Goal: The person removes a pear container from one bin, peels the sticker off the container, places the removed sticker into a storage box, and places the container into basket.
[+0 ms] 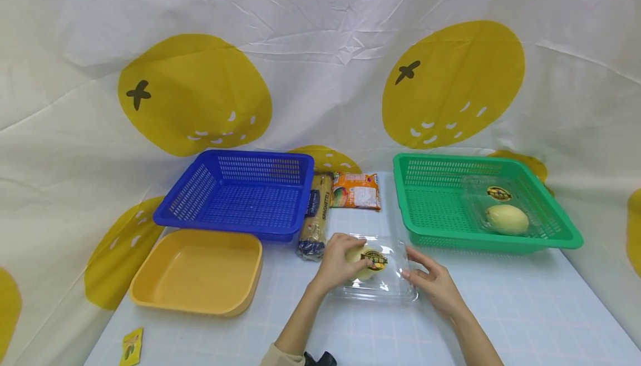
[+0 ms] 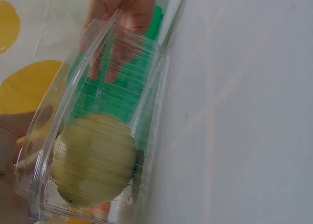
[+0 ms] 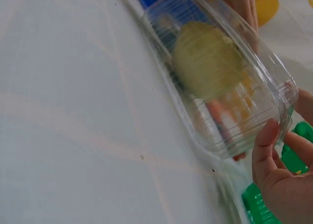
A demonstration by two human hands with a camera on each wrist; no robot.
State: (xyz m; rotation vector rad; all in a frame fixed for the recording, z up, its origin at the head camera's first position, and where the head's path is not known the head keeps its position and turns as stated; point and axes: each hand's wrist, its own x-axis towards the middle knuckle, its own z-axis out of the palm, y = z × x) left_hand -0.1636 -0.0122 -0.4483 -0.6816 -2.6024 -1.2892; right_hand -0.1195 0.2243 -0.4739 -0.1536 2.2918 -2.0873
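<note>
Small packet (image 1: 132, 346): yellow, flat at the near left corner of the desk (image 1: 526, 310), well apart from all else.
Yellow tray (image 1: 197, 270): near the left edge, just in front of the blue basket; nothing seen inside.
Blue basket (image 1: 240, 193): toward the far left, nothing seen inside.
Noodle pack (image 1: 315, 216): long and narrow, lying just beside the blue basket's right wall.
Orange packet (image 1: 356, 190): flat at the far middle, between the two baskets.
Left hand (image 1: 340, 263): fingers curled over the left end of the clear clamshell box (image 1: 378, 271), thumb pressed on its lid near the sticker.
Clear clamshell box: on the desk at the near middle, lid down, one pale yellow-green fruit (image 2: 93, 158) inside (seen through the ribbed plastic from the left wrist).
Right hand (image 1: 433, 280): fingers spread and nearly straight against the box's right end, touching rather than gripping; thumb laid on the rim in the right wrist view.
Green basket (image 1: 481, 202): toward the far right, already holding a second clear box with a like fruit (image 1: 507, 219).
Progress (a judgement only): one boxed fruit sits in the green basket, one rests on the desk between both hands; noodle pack and both packets lie outside any basket.
</note>
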